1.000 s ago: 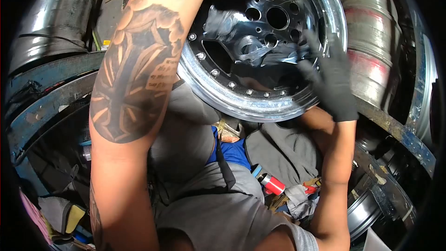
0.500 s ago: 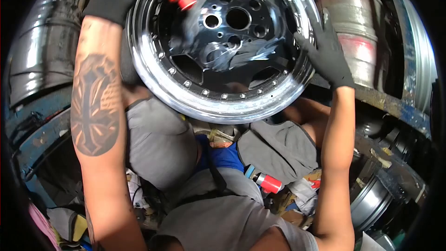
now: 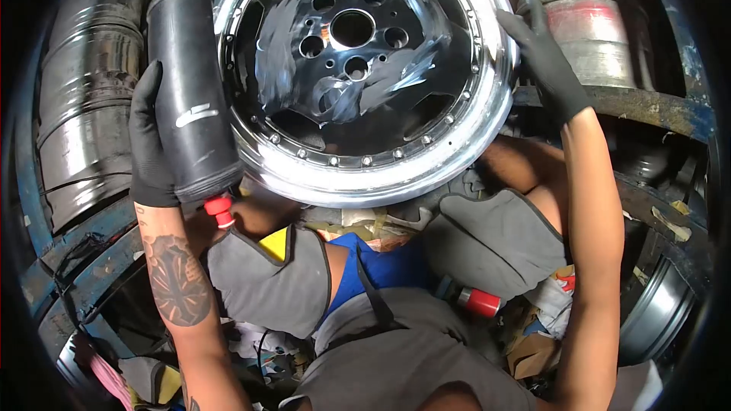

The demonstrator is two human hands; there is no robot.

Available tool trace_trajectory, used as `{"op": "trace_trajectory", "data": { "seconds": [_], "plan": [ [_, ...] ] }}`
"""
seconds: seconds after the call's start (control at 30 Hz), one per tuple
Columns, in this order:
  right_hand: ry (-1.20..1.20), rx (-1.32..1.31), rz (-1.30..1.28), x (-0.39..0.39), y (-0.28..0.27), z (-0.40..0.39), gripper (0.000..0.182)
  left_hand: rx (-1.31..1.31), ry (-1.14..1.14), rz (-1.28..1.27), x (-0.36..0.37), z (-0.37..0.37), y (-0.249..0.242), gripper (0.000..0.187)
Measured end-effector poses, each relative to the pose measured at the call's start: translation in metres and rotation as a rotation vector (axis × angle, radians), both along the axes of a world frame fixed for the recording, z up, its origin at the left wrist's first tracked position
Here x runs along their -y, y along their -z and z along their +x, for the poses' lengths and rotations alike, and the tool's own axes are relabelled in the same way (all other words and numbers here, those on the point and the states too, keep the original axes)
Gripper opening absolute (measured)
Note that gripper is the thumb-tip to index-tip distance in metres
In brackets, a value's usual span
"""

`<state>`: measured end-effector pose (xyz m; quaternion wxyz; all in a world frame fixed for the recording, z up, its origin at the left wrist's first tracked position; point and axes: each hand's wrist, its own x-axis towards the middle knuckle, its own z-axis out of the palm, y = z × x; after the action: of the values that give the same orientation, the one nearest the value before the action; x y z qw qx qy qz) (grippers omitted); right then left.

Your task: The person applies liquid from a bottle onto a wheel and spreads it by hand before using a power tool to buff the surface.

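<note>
The wheel (image 3: pixel 373 95) stands before me at twelve o'clock, grey smears across its dark face. At its nine o'clock, my gloved left hand (image 3: pixel 154 144) cups a black bottle (image 3: pixel 190 84), its red nozzle (image 3: pixel 219 211) pointing to six; some fingers are hidden. At the wheel's three, my right hand (image 3: pixel 547 57) is spread, thumb at the rim, fingers toward twelve, forearm rising from five.
</note>
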<state>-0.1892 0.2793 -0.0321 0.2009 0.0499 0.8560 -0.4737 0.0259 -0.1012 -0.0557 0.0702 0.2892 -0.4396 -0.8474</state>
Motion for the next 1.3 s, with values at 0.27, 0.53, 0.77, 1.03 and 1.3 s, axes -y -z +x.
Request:
{"op": "trace_trajectory", "data": {
  "seconds": [0.27, 0.53, 0.77, 1.03, 1.3],
  "plan": [
    [-0.669, -0.509, -0.393, -0.078, 0.036, -0.032, 0.064, -0.215, -0.100, -0.114, -0.008, -0.019, -0.013, 0.044],
    [-0.286, -0.128, -0.541, -0.049, -0.023, -0.080, 0.057, -0.368, -0.164, -0.180, -0.024, -0.034, -0.054, 0.044],
    [-0.494, -0.374, -0.522, -0.031, -0.025, -0.077, 0.055, -0.437, 0.024, 0.023, 0.008, -0.035, -0.034, 0.049],
    [-0.051, 0.233, -0.930, 0.019, -0.040, -0.028, 0.034, -0.055, -0.385, -0.154, 0.029, -0.042, -0.037, 0.052],
    [-0.179, -0.254, -0.139, -0.019, 0.047, -0.014, 0.067, -0.433, -0.398, -0.132, 0.005, -0.080, -0.050, 0.056]
  ]
}}
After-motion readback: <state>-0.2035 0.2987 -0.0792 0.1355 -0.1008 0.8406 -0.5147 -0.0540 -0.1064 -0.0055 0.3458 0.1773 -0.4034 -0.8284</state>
